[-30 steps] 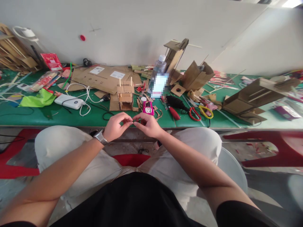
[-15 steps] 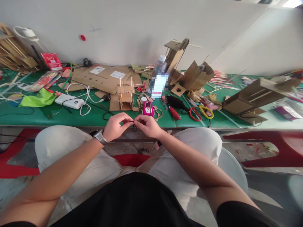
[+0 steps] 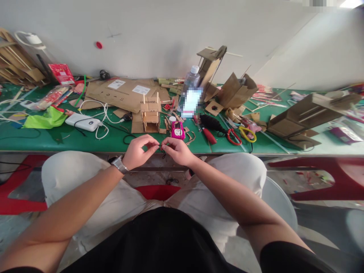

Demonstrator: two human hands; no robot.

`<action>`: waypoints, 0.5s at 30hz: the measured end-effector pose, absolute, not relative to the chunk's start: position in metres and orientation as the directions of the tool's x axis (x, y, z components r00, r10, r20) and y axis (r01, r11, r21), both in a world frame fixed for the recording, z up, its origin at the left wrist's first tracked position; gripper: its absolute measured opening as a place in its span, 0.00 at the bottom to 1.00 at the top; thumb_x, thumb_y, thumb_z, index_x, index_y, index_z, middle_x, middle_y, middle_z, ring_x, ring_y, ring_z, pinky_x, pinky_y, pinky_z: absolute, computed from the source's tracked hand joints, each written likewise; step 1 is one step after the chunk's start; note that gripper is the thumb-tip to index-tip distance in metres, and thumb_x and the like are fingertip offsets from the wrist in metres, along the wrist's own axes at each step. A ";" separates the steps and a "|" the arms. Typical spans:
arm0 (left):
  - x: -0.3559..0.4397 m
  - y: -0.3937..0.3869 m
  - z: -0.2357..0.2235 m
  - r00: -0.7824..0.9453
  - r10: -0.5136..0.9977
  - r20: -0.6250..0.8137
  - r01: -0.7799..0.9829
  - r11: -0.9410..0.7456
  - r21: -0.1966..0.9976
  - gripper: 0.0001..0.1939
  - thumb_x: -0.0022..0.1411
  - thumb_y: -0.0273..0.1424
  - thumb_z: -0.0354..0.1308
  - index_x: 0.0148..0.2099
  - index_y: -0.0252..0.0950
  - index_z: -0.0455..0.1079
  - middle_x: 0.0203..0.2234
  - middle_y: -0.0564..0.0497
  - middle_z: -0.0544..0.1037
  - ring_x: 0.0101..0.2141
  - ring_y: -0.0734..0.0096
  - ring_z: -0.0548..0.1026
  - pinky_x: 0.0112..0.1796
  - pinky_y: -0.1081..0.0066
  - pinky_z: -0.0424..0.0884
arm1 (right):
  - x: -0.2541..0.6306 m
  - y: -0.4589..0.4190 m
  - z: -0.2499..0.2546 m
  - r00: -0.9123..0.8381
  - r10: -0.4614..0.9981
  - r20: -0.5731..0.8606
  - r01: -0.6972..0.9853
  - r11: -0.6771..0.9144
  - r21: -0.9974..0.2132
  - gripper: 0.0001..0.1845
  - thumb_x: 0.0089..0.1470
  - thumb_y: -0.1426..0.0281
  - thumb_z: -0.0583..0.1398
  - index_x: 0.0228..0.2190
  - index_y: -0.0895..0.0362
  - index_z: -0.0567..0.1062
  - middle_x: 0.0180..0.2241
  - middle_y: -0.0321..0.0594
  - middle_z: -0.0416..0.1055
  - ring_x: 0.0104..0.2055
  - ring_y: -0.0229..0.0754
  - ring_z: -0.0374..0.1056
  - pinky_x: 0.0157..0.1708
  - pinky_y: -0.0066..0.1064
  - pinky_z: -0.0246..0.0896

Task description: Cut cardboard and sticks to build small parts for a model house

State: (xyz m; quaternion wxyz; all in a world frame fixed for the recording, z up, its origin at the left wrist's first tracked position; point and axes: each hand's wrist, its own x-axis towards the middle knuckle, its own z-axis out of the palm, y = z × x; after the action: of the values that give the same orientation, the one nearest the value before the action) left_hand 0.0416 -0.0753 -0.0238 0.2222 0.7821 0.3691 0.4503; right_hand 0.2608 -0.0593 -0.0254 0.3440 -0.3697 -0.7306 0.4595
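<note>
A thin black cord (image 3: 163, 154) is pinched between my two hands at the table's front edge, its short end dangling below the fingertips. My left hand (image 3: 140, 151), with a metal watch at the wrist, grips it between thumb and forefinger. Almost touching those fingertips, my right hand (image 3: 178, 151) pinches the cord as well. Just beyond them stands a small cardboard structure (image 3: 151, 116) with wooden sticks poking up. A pink case (image 3: 178, 131) with a white cartoon face lies behind my right hand.
On the green tabletop (image 3: 113, 142) are a white power bank (image 3: 83, 122), red-handled screwdriver (image 3: 209, 135), scissors (image 3: 234, 137) and a clear bottle (image 3: 191, 79). Flattened cardboard (image 3: 106, 94) lies at the back; a larger cardboard build (image 3: 298, 117) stands right. My knees sit under the edge.
Both hands stay in nearly the same place, with fingertips shifting slightly on the cord. A dangling bit of cord shows below the fingers that was not visible a second ago.
</note>
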 end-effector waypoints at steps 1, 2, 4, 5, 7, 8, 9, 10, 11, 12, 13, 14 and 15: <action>0.042 -0.075 -0.024 0.321 0.776 0.543 0.382 -0.631 0.675 0.05 0.70 0.32 0.63 0.41 0.36 0.77 0.33 0.48 0.80 0.32 0.69 0.77 0.34 0.70 0.73 | 0.261 -0.059 -0.025 -0.491 0.856 0.164 0.228 0.307 -0.924 0.14 0.63 0.59 0.60 0.33 0.58 0.74 0.25 0.33 0.65 0.27 0.35 0.56 0.27 0.27 0.50; 0.041 -0.075 -0.023 0.321 0.776 0.543 0.387 -0.631 0.673 0.05 0.70 0.32 0.62 0.40 0.36 0.76 0.33 0.48 0.80 0.32 0.69 0.77 0.34 0.70 0.72 | 0.261 -0.059 -0.026 -0.491 0.856 0.163 0.232 0.308 -0.923 0.14 0.63 0.59 0.60 0.33 0.58 0.75 0.25 0.33 0.65 0.27 0.35 0.56 0.28 0.27 0.50; 0.041 -0.075 -0.023 0.325 0.780 0.535 0.395 -0.626 0.673 0.05 0.70 0.31 0.62 0.40 0.36 0.76 0.33 0.48 0.80 0.33 0.69 0.76 0.34 0.70 0.72 | 0.261 -0.059 -0.026 -0.491 0.856 0.162 0.238 0.310 -0.921 0.14 0.63 0.59 0.60 0.34 0.58 0.75 0.26 0.34 0.65 0.27 0.35 0.56 0.28 0.27 0.51; 0.041 -0.075 -0.023 0.328 0.782 0.530 0.397 -0.623 0.674 0.05 0.71 0.31 0.61 0.40 0.36 0.75 0.33 0.48 0.79 0.33 0.69 0.76 0.35 0.70 0.72 | 0.261 -0.059 -0.026 -0.491 0.856 0.162 0.239 0.311 -0.920 0.14 0.63 0.59 0.60 0.34 0.59 0.75 0.26 0.34 0.66 0.27 0.35 0.56 0.28 0.27 0.51; 0.041 -0.075 -0.023 0.331 0.785 0.524 0.400 -0.620 0.675 0.05 0.71 0.31 0.61 0.40 0.36 0.74 0.33 0.49 0.79 0.34 0.68 0.76 0.35 0.70 0.72 | 0.261 -0.059 -0.026 -0.490 0.856 0.164 0.240 0.314 -0.919 0.14 0.63 0.59 0.60 0.34 0.59 0.75 0.26 0.34 0.66 0.27 0.35 0.56 0.28 0.28 0.51; 0.041 -0.075 -0.023 0.333 0.784 0.524 0.403 -0.620 0.673 0.05 0.71 0.30 0.60 0.40 0.36 0.74 0.33 0.49 0.78 0.34 0.68 0.76 0.36 0.70 0.71 | 0.261 -0.059 -0.026 -0.490 0.856 0.166 0.240 0.316 -0.918 0.14 0.63 0.59 0.60 0.34 0.58 0.75 0.26 0.33 0.66 0.27 0.35 0.56 0.28 0.28 0.51; 0.041 -0.075 -0.022 0.332 0.783 0.526 0.407 -0.622 0.669 0.05 0.71 0.30 0.60 0.40 0.36 0.73 0.33 0.49 0.78 0.34 0.68 0.75 0.36 0.70 0.71 | 0.261 -0.059 -0.026 -0.487 0.857 0.169 0.241 0.318 -0.917 0.14 0.63 0.59 0.60 0.33 0.58 0.75 0.25 0.33 0.65 0.27 0.35 0.56 0.28 0.28 0.50; 0.042 -0.076 -0.022 0.333 0.781 0.529 0.412 -0.625 0.663 0.05 0.71 0.30 0.60 0.40 0.36 0.73 0.33 0.49 0.78 0.34 0.68 0.75 0.36 0.70 0.71 | 0.261 -0.059 -0.026 -0.483 0.859 0.172 0.244 0.320 -0.916 0.14 0.63 0.60 0.60 0.33 0.58 0.75 0.25 0.33 0.65 0.27 0.35 0.56 0.28 0.28 0.50; 0.042 -0.076 -0.022 0.334 0.779 0.531 0.417 -0.627 0.658 0.05 0.71 0.30 0.59 0.40 0.36 0.72 0.33 0.49 0.77 0.34 0.68 0.75 0.37 0.70 0.71 | 0.261 -0.059 -0.025 -0.479 0.861 0.173 0.249 0.322 -0.913 0.14 0.62 0.60 0.60 0.33 0.58 0.75 0.25 0.33 0.65 0.27 0.35 0.56 0.28 0.28 0.50; 0.042 -0.076 -0.022 0.337 0.776 0.532 0.420 -0.630 0.653 0.05 0.71 0.30 0.59 0.40 0.36 0.72 0.33 0.49 0.77 0.34 0.68 0.75 0.37 0.69 0.71 | 0.261 -0.059 -0.025 -0.475 0.863 0.174 0.256 0.324 -0.911 0.14 0.62 0.60 0.60 0.33 0.58 0.75 0.25 0.33 0.66 0.27 0.35 0.56 0.28 0.28 0.50; 0.042 -0.076 -0.022 0.340 0.774 0.534 0.421 -0.633 0.650 0.05 0.71 0.30 0.59 0.40 0.37 0.72 0.33 0.50 0.77 0.34 0.68 0.74 0.37 0.69 0.71 | 0.261 -0.059 -0.024 -0.471 0.865 0.175 0.263 0.327 -0.908 0.13 0.62 0.61 0.60 0.33 0.58 0.75 0.25 0.34 0.66 0.27 0.35 0.56 0.28 0.28 0.51; 0.042 -0.076 -0.023 0.344 0.772 0.534 0.420 -0.635 0.648 0.05 0.72 0.29 0.58 0.40 0.37 0.71 0.33 0.50 0.76 0.34 0.69 0.74 0.37 0.69 0.70 | 0.261 -0.059 -0.024 -0.469 0.865 0.176 0.269 0.330 -0.905 0.13 0.62 0.61 0.60 0.33 0.59 0.75 0.25 0.34 0.66 0.27 0.35 0.57 0.28 0.28 0.51; 0.042 -0.076 -0.023 0.348 0.771 0.533 0.419 -0.637 0.647 0.05 0.72 0.30 0.58 0.40 0.37 0.71 0.33 0.50 0.76 0.34 0.69 0.74 0.37 0.69 0.70 | 0.261 -0.059 -0.023 -0.469 0.865 0.178 0.275 0.335 -0.901 0.13 0.62 0.61 0.60 0.33 0.59 0.76 0.25 0.34 0.67 0.27 0.35 0.57 0.28 0.28 0.51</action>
State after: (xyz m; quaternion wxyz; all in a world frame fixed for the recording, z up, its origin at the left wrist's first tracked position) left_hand 0.0417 -0.0756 -0.0230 0.2038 0.7952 0.3743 0.4313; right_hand 0.2613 -0.0587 -0.0232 0.3432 -0.3842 -0.7414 0.4300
